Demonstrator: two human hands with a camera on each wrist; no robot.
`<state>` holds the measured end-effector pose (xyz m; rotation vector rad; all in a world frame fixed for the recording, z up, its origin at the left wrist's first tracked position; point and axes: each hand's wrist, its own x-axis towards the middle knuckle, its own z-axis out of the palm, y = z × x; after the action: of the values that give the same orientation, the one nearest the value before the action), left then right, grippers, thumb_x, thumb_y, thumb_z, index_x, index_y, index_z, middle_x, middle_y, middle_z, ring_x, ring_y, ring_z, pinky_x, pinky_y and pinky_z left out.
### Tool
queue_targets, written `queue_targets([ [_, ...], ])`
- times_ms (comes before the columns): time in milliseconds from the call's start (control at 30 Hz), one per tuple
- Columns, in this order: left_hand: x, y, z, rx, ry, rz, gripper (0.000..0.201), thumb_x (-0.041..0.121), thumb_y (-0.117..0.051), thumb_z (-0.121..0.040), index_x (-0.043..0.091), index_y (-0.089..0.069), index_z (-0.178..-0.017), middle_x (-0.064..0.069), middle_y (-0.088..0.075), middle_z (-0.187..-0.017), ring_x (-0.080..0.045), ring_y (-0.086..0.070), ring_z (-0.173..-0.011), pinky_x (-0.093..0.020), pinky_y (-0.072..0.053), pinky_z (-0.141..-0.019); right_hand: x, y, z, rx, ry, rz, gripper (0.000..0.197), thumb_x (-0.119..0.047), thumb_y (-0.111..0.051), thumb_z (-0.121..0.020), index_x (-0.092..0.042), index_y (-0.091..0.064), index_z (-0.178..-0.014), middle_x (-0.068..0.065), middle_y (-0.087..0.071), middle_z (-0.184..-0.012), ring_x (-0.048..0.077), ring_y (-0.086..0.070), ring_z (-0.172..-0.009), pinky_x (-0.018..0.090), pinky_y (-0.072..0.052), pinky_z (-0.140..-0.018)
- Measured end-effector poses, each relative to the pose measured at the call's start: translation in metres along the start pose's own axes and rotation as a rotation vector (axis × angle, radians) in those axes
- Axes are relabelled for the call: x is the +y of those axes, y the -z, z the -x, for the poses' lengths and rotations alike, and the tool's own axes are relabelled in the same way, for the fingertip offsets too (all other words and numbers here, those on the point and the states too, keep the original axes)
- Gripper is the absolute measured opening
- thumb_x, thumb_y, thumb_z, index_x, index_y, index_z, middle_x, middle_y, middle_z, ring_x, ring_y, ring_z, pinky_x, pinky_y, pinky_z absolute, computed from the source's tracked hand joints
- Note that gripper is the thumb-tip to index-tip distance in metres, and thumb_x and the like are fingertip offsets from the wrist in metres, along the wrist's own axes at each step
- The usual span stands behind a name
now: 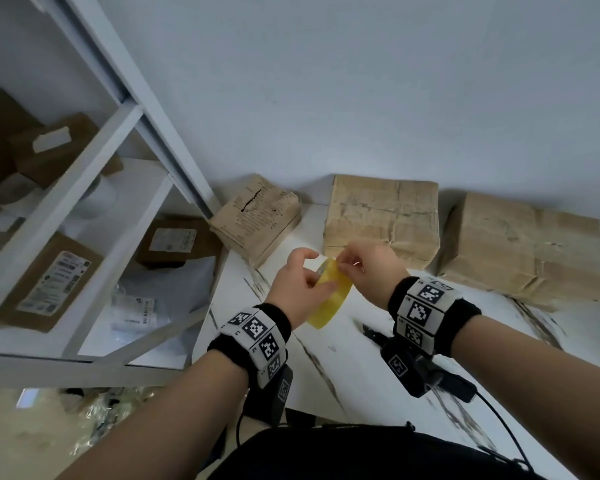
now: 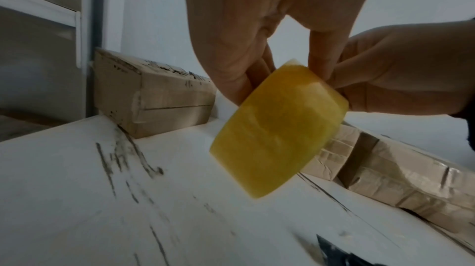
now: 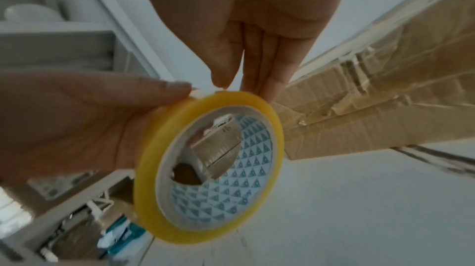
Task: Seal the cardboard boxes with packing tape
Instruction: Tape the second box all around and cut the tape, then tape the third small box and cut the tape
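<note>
A yellow roll of packing tape (image 1: 329,297) hangs above the white marbled table (image 1: 343,372). My left hand (image 1: 310,277) grips the roll from the left, thumb along its outer face. My right hand (image 1: 342,266) pinches the roll's top rim with thumb and fingertips; whether a loose tape end is lifted I cannot tell. Three worn cardboard boxes stand against the wall: a small tilted one (image 1: 257,220), a middle one (image 1: 383,220) just behind my hands, and a large one (image 1: 520,247). The right wrist view shows the roll (image 3: 146,179) side-on with its patterned core, and the left wrist view shows its yellow band (image 2: 277,128).
A white shelf unit (image 1: 94,188) stands at the left with labelled parcels and plastic bags on it. A small dark tool (image 1: 371,332) lies on the table near my right wrist. The grey wall (image 1: 361,81) closes off the back.
</note>
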<state>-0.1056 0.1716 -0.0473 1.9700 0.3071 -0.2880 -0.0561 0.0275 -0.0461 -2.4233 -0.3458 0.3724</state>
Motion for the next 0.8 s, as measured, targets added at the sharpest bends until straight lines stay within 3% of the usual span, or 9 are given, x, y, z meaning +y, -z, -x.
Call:
queue_targets([
  [100, 0.000, 0.018, -0.006, 0.074, 0.000, -0.077, 0.060, 0.039, -0.065, -0.085, 0.017, -0.039, -0.134, -0.001, -0.058, -0.114, -0.011, -0.055, -0.100, -0.028, -0.047, -0.087, -0.002, -0.006, 0.002, 0.020, -0.041, 0.056, 0.009, -0.020, -0.051, -0.093, -0.015, -0.059, -0.096, 0.000, -0.060, -0.091, 0.019, -0.057, -0.085, 0.030, -0.046, -0.074],
  [167, -0.004, 0.038, -0.016, 0.173, -0.020, -0.290, 0.067, 0.044, -0.062, -0.085, 0.014, -0.036, -0.139, -0.006, -0.044, -0.135, -0.019, -0.044, -0.122, -0.037, -0.038, -0.104, 0.003, -0.009, 0.005, 0.025, -0.084, 0.039, 0.010, -0.019, -0.051, -0.093, -0.013, -0.058, -0.096, 0.003, -0.062, -0.091, 0.020, -0.056, -0.084, 0.032, -0.047, -0.074],
  [267, -0.016, 0.068, -0.036, 0.260, 0.067, -0.609, 0.080, 0.044, -0.066, -0.083, 0.012, -0.026, -0.145, -0.014, -0.022, -0.151, -0.031, -0.019, -0.139, -0.044, -0.022, -0.115, 0.017, -0.014, 0.014, 0.047, -0.164, 0.013, 0.012, -0.017, -0.052, -0.093, -0.009, -0.060, -0.097, 0.009, -0.063, -0.099, 0.025, -0.058, -0.092, 0.035, -0.048, -0.081],
  [400, -0.037, 0.087, -0.067, 0.185, 0.141, -0.905, 0.106, 0.059, -0.067, -0.076, 0.016, -0.006, -0.151, -0.018, 0.006, -0.158, -0.040, 0.002, -0.144, -0.047, -0.009, -0.117, 0.036, -0.022, 0.028, 0.193, -0.303, -0.076, 0.011, -0.012, -0.054, -0.092, -0.005, -0.060, -0.098, 0.011, -0.063, -0.107, 0.026, -0.057, -0.100, 0.032, -0.045, -0.087],
  [467, -0.042, 0.088, -0.075, 0.110, 0.150, -0.955, 0.105, 0.063, -0.062, -0.077, 0.023, 0.000, -0.152, -0.016, 0.013, -0.158, -0.042, 0.008, -0.143, -0.049, -0.008, -0.118, 0.044, -0.024, 0.032, 0.287, -0.376, -0.108, 0.011, -0.011, -0.054, -0.092, -0.004, -0.060, -0.097, 0.011, -0.062, -0.109, 0.026, -0.057, -0.101, 0.031, -0.044, -0.087],
  [633, -0.056, 0.094, -0.077, 0.093, 0.023, -0.959, 0.072, 0.046, -0.053, -0.090, 0.033, -0.016, -0.151, -0.012, 0.003, -0.159, -0.043, 0.005, -0.143, -0.052, -0.016, -0.116, 0.061, -0.023, 0.040, 0.446, -0.514, -0.135, 0.016, -0.010, -0.051, -0.093, 0.000, -0.059, -0.103, 0.014, -0.059, -0.115, 0.028, -0.055, -0.105, 0.027, -0.040, -0.086],
  [800, -0.063, 0.096, -0.056, 0.049, -0.072, -1.036, 0.066, 0.044, -0.053, -0.090, 0.031, -0.024, -0.148, -0.013, -0.005, -0.159, -0.044, -0.003, -0.143, -0.055, -0.028, -0.111, 0.071, -0.023, 0.041, 0.447, -0.559, -0.101, 0.018, -0.007, -0.049, -0.093, 0.002, -0.058, -0.106, 0.019, -0.059, -0.112, 0.032, -0.055, -0.102, 0.031, -0.041, -0.083],
])
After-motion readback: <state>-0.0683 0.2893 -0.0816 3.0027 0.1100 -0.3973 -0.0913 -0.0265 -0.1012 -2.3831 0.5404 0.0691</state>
